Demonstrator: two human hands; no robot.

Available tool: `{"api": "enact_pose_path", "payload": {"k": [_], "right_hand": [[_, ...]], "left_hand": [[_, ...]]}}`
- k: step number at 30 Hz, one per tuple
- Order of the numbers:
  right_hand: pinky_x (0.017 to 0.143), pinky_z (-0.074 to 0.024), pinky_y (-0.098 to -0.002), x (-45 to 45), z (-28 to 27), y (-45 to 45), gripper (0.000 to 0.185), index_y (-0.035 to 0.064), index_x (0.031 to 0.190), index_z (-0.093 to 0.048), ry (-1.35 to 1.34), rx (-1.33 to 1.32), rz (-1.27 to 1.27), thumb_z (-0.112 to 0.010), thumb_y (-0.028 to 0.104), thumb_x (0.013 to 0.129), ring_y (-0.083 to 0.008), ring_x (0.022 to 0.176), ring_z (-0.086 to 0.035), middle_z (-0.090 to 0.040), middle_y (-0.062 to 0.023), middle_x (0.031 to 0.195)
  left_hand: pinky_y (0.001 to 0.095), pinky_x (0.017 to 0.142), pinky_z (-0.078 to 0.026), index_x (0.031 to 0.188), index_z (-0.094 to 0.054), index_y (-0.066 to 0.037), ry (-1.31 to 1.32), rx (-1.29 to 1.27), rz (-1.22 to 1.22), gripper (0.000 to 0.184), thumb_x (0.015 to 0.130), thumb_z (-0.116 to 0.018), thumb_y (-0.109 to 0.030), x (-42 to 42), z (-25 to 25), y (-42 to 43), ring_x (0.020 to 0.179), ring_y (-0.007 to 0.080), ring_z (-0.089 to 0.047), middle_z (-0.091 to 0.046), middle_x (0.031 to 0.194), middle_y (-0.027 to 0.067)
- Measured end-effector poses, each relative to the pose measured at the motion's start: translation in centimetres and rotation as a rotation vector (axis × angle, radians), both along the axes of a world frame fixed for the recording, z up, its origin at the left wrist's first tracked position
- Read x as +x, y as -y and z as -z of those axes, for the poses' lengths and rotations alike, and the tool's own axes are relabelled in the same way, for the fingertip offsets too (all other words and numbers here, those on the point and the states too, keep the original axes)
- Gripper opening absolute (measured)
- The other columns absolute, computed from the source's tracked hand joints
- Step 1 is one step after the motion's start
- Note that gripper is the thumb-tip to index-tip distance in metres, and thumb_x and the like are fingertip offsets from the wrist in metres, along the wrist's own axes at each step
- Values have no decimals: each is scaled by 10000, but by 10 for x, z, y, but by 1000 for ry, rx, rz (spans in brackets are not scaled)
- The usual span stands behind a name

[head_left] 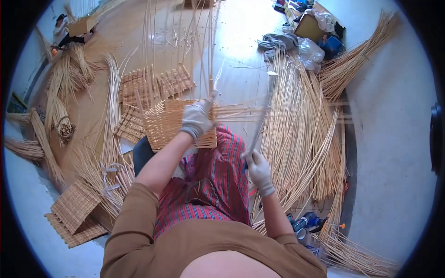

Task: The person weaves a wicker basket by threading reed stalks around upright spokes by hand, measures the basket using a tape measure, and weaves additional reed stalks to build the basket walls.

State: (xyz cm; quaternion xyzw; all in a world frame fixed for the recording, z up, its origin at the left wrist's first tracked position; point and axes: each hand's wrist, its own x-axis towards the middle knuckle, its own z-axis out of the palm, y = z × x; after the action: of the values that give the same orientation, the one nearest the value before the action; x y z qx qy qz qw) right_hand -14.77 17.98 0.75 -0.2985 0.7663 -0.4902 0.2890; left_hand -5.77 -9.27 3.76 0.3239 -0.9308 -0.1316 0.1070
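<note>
A half-woven wicker basket (171, 121) rests over my knees, with long upright canes rising from its top and loose ends sticking out to the right. My left hand (198, 118), in a pale work glove, is closed at its right corner, around the base of an upright cane. My right hand (260, 172), also gloved, is to the right of my lap. It is closed on a long, thin grey rod (263, 118), blurred, that points up and away; its exact kind is unclear.
A large spread of loose canes (301, 134) lies on the right. Woven panels (76, 206) are at lower left, others (155, 83) behind the basket. Cane bundles (65, 120) lie left. A power drill (308, 221) sits at lower right. Another person (60, 30) is far left.
</note>
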Motion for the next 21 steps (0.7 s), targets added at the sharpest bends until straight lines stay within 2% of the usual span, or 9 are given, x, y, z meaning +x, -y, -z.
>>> {"api": "enact_pose_path", "payload": {"k": [4,8,10,13,14,15,16,19,21], "right_hand": [[712,-483,-258,12,84,-31,363,51,983,-688,104,-305,74,-488,336,1087,-89,747,-580,-631,5,827],[724,-558,-308,2,86,-21,377,34,983,-672,471,-393,239,-463,329,1093,-132,781,-638,-668,-41,856],[715,-576,-329,-14,84,8,371,16,1048,-643,568,-558,286,-447,328,1095,-167,792,-657,-669,-79,892],[762,-580,-339,-43,31,64,360,-2,1042,-639,588,-687,130,-491,324,1077,-191,830,-679,-679,-108,900],[779,-578,-340,-55,15,84,362,-5,1025,-646,626,-737,58,-506,325,1071,-196,841,-684,-683,-113,897],[789,-571,-341,-69,-13,106,378,-1,991,-662,776,-772,0,-506,334,1070,-196,837,-681,-689,-115,893],[804,-563,-343,-84,-37,126,430,-24,994,-657,581,-769,-124,-487,363,1074,-200,875,-681,-695,-125,943],[893,-514,-324,-98,-102,193,510,-63,998,-670,-76,-798,-116,-496,411,1065,-181,987,-664,-709,-136,1026],[871,-493,-287,-104,-134,214,533,-53,1053,-683,121,-526,-285,-538,461,1038,-158,943,-631,-688,-95,991]], "left_hand": [[450,904,-525,1623,-182,-231,-329,-26,11,1150,723,-844,-504,34,-2,54,1046,364,-688,-696,1185,186],[476,818,-515,1632,-62,-177,-651,322,-176,1032,907,-630,-642,91,12,116,904,302,-714,-722,929,150],[420,909,-502,1623,-140,-125,-795,278,-124,891,983,-545,-594,116,5,112,976,248,-679,-713,1010,135],[333,1047,-430,1379,-517,2,-1309,454,-164,631,1041,-484,-529,144,13,128,1137,200,-584,-649,1210,114],[346,1016,-466,1309,-562,6,-1532,753,-97,588,1044,-486,-514,150,-9,108,1095,210,-606,-651,1193,104],[335,912,-538,1279,-578,-51,-1563,797,-87,599,1041,-430,-581,160,-5,106,1007,193,-627,-636,1155,62],[322,872,-550,1302,-564,-54,-1507,636,-71,599,1043,-427,-577,170,9,111,981,175,-628,-641,1134,65],[368,935,-540,1386,-503,-70,-1708,1135,311,502,1069,-417,-450,188,61,168,1039,206,-621,-619,1223,89],[374,948,-520,1405,-496,-91,-1654,953,119,509,1066,-413,-461,159,55,152,1060,205,-602,-605,1236,76]]}}
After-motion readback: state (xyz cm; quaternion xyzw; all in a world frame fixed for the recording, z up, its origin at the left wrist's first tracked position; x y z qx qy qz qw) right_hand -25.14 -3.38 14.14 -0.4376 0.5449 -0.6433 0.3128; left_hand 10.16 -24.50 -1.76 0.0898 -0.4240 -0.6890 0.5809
